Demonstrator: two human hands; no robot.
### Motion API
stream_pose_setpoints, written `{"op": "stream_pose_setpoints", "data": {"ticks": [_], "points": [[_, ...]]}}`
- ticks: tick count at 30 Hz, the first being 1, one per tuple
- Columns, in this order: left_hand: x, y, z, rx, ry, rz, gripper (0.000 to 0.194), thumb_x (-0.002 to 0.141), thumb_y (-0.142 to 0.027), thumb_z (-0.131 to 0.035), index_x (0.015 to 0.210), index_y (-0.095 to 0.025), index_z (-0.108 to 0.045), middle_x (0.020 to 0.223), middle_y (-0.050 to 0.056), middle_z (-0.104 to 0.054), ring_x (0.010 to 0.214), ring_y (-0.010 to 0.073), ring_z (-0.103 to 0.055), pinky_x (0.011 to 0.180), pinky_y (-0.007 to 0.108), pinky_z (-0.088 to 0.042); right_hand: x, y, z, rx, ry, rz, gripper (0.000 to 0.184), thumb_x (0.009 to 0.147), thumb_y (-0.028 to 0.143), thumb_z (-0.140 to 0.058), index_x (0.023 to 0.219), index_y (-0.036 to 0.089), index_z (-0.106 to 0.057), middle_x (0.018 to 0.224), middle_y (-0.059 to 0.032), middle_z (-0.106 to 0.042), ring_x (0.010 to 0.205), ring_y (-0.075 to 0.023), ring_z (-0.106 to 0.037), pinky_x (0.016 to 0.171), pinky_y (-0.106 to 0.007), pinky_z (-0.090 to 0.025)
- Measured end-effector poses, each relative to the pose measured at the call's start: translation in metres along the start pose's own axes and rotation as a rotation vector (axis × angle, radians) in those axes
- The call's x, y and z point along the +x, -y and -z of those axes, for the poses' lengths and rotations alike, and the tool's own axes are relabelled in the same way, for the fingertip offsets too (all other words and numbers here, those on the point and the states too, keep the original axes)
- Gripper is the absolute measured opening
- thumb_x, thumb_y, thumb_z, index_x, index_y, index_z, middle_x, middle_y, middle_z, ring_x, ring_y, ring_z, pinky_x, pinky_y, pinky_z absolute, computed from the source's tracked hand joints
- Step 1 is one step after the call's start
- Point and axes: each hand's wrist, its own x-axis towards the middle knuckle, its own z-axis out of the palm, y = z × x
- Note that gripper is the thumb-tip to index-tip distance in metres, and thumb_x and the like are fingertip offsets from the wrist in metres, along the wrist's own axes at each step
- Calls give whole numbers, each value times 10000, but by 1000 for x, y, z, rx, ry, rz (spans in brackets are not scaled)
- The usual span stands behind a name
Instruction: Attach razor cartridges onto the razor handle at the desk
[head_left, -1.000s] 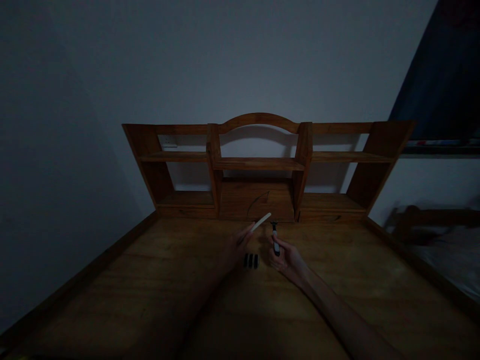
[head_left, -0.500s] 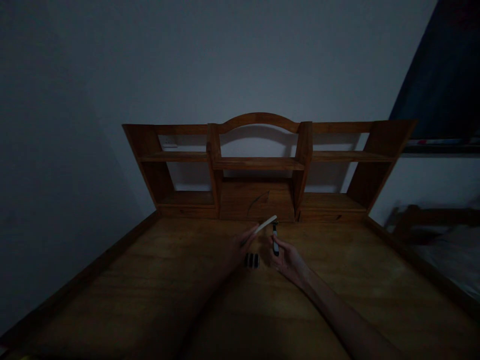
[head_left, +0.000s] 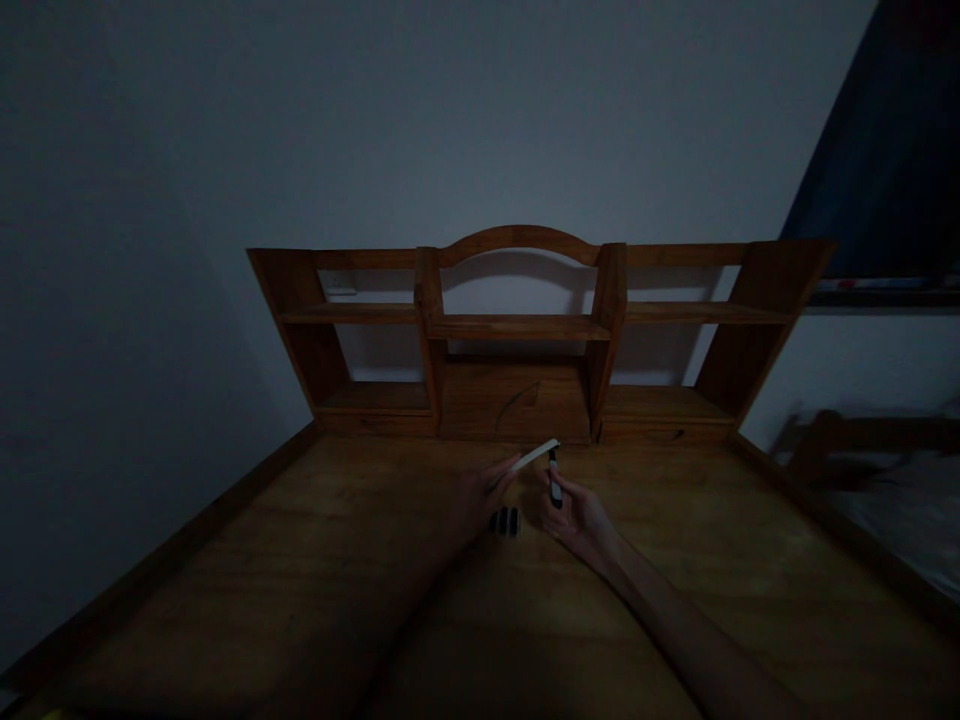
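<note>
My left hand is closed around the lower end of a slim white stick, which tilts up to the right; its exact kind is hard to make out in the dim light. In my right hand a razor with a grey and black handle stands nearly upright, pinched between thumb and fingers. The stick's far tip meets or overlaps the razor's dark head, and I cannot tell whether they touch. Three small dark blocks lie side by side on the desk, between my hands and close to my left wrist.
The wooden desk has raised edges at left and right. At its back stands a wooden shelf unit against the pale wall. A wall socket shows behind the left shelf, and a dark window is at upper right.
The white stick has shifted slightly right and down, so its tip now covers part of the razor's head. The razor has moved slightly right. The dark blocks stay put on the desk.
</note>
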Motion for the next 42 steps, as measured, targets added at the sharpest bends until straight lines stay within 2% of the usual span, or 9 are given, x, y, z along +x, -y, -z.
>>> {"op": "stream_pose_setpoints", "data": {"ticks": [4, 9, 16, 21, 27, 32, 38, 42], "points": [[1, -2, 5, -19, -69, 43, 380, 918, -405, -431, 1256, -288, -557, 1283, 10, -576, 1177, 218, -547, 1025, 433, -436, 0, 1, -1, 8, 0, 21, 189, 931, 343, -428, 862, 190, -515, 458, 36, -445, 403, -101, -361, 432, -224, -242], [-1, -8, 7, -12, 32, 5, 385, 919, -413, -426, 1270, -303, -539, 1295, -7, -567, 1188, 203, -538, 1037, 428, -422, -3, 5, -8, -5, -12, 14, 173, 930, 329, -427, 850, 197, -504, 431, 42, -417, 387, -98, -322, 422, -222, -223], [-1, -4, 5, 10, -7, 28, 380, 913, -427, -432, 1238, -292, -574, 1267, 9, -590, 1157, 217, -563, 1023, 412, -442, -4, 7, -9, 15, -30, -6, 174, 932, 325, -427, 856, 191, -507, 430, 41, -425, 382, -96, -319, 415, -216, -210], [-1, -5, 4, 13, 42, -14, 383, 919, -409, -422, 1256, -288, -558, 1283, 11, -580, 1184, 205, -540, 1039, 419, -415, -4, 6, -8, 2, -2, -2, 202, 929, 361, -427, 860, 189, -509, 432, 39, -424, 383, -98, -327, 411, -213, -220], [-1, -3, 8, 15, -77, 56, 383, 920, -412, -419, 1254, -289, -559, 1279, 8, -584, 1173, 222, -549, 1031, 442, -425, -4, 6, -11, 4, -22, 1, 196, 930, 348, -426, 838, 191, -498, 427, 44, -404, 379, -96, -317, 407, -212, -221], [-2, -3, 5, 6, 32, -3, 370, 916, -419, -433, 1246, -321, -566, 1269, -13, -588, 1162, 231, -557, 1026, 420, -443, -4, 8, -15, -10, -43, -6, 188, 921, 343, -444, 825, 192, -500, 418, 46, -402, 369, -94, -306, 404, -213, -215], [0, -4, 8, 43, -43, 37, 393, 913, -431, -424, 1264, -312, -554, 1283, 4, -573, 1168, 257, -551, 1029, 438, -444, -3, 6, -8, -17, -9, -4, 193, 926, 356, -426, 841, 199, -502, 425, 44, -410, 376, -101, -317, 411, -221, -210], [0, -5, 6, 25, -5, -20, 394, 914, -431, -418, 1241, -279, -576, 1265, 11, -592, 1161, 246, -559, 1026, 430, -446, -3, 5, -6, 0, -18, 1, 207, 921, 382, -437, 860, 197, -506, 445, 40, -426, 388, -104, -345, 420, -222, -220]]}}
